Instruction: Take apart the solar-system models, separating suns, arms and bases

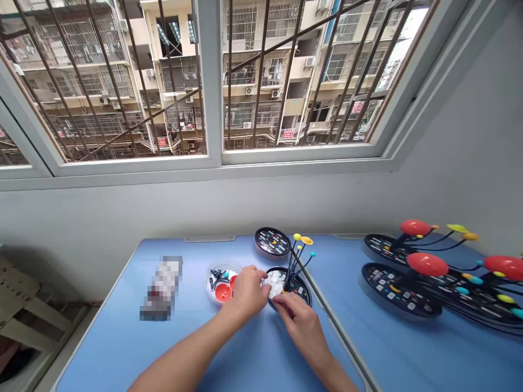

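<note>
White crumpled-looking material [275,283] sits over the left part of a round black base [301,291], close against the seam [330,314] on its right. A clear tray [208,286] crowds the left hand [247,291]; bare blue tabletop [245,354] opens toward the person. Dark stalks [291,267] on the base point up, leaning right toward the seam. Both forearms angle inward, the right hand [300,321] lower, fingers bent. Fingertips of both touch the white material; whether either grip is closed, I can't tell.
</note>
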`<state>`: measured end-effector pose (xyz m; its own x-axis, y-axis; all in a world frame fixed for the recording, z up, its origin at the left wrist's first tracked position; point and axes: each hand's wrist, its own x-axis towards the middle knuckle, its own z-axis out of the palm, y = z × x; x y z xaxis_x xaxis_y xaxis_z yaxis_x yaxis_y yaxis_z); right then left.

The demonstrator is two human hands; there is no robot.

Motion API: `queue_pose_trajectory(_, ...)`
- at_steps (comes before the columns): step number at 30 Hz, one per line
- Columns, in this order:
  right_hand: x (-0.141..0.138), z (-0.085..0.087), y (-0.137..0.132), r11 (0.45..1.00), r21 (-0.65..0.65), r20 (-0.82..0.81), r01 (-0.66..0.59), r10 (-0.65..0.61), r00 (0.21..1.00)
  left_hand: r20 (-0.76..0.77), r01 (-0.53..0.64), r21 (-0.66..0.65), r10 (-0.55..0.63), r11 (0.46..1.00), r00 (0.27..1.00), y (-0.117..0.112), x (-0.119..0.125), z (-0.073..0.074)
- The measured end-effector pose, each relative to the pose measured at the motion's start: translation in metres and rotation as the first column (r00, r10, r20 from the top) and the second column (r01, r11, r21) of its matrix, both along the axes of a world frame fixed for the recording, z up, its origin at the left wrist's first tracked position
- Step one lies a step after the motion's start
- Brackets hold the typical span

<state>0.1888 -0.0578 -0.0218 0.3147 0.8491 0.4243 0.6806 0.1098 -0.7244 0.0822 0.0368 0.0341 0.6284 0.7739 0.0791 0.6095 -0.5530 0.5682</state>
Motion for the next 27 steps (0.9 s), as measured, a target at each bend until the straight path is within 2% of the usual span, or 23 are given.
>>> queue_pose_trajectory(4, 0.008, -0.010, 0.001, 0.999, -0.033, -0.005, 0.037, -0.037, 0.999, -0.025, -0.053, -0.133, 0.050, 0.990, 0.998, 0.000, 0.039, -0.012)
queue_pose_trajectory(8, 0.008, -0.015, 0.004, 0.996, -0.078, -0.019, 0.044, -0.046, 0.999, -0.018, -0.068, -0.162, 0.066, 0.984, 0.998, 0.001, 0.058, -0.021)
queue_pose_trajectory(12, 0.006, -0.017, 0.005, 0.995, -0.085, -0.008, 0.050, -0.050, 0.999, -0.011, -0.049, -0.140, 0.048, 0.989, 0.999, 0.000, 0.064, -0.020)
queue_pose_trajectory(17, 0.006, -0.014, 0.006, 0.992, -0.109, -0.019, 0.067, -0.069, 0.997, 0.035, -0.050, -0.095, 0.054, 0.994, 0.998, -0.002, 0.064, -0.010)
queue_pose_trajectory(22, 0.005, -0.013, 0.007, 0.989, -0.119, -0.007, 0.082, -0.084, 0.996, 0.172, -0.028, -0.145, 0.053, 0.989, 0.984, -0.002, 0.061, 0.002)
queue_pose_trajectory(27, 0.005, -0.013, 0.006, 0.986, -0.135, 0.030, 0.100, -0.097, 0.995, 0.245, -0.004, -0.163, 0.044, 0.987, 0.968, 0.000, 0.061, 0.006)
